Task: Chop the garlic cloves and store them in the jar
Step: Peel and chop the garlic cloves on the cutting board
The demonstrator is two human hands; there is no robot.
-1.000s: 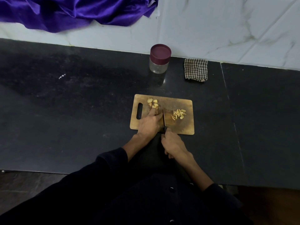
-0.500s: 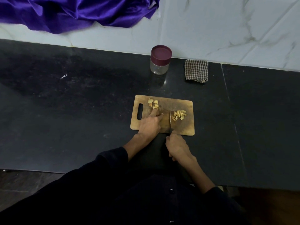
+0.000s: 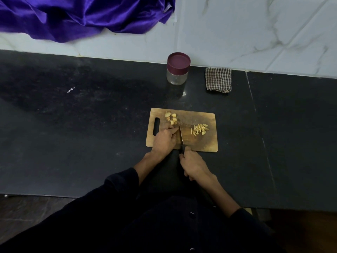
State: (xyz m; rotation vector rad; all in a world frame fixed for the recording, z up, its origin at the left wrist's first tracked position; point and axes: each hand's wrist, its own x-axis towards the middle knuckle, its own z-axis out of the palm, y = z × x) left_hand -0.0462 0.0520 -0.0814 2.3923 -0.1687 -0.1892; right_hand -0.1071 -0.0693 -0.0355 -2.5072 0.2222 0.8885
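Black stone counter (image 3: 91,143) fills the frame. Centre frame sits your wooden cutting board (image 3: 200,143). Your left hand (image 3: 165,139) presses down on it, fingers together, beside the knife (image 3: 181,136) your right hand (image 3: 195,164) grips. Upper centre stands the lidded jar (image 3: 177,69). Garlic cloves (image 3: 171,117) lie upper left on the board, chopped garlic (image 3: 199,129) right.

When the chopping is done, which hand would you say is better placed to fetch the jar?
Probably the left hand: it holds no tool, while the right hand grips the knife. The jar stands beyond the board.
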